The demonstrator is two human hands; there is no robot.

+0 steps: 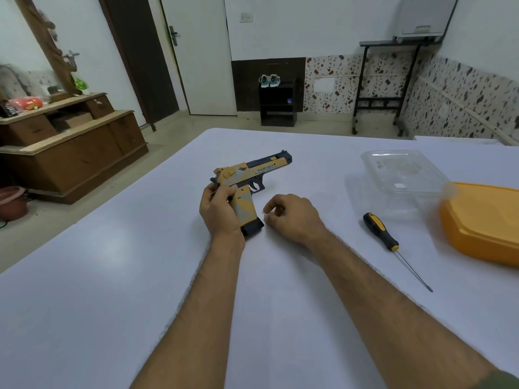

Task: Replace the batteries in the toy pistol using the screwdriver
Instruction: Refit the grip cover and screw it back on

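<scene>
A yellow and dark-blue toy pistol (252, 175) lies on its side on the white table (112, 276), barrel pointing right and away, its black magazine base toward me. My left hand (219, 211) grips its handle from the left. Just right of the handle my right hand (292, 217) rests on the table with loosely curled fingers; whether the fingertips pinch something small I cannot tell. A screwdriver (387, 240) with a black and yellow handle lies to the right, tip pointing toward me.
A clear plastic container (404, 175) sits at the back right of the table. An orange lidded box (483, 223) stands at the right edge, close to the screwdriver. A wooden dresser (70, 147) stands on the floor beyond the table's left edge.
</scene>
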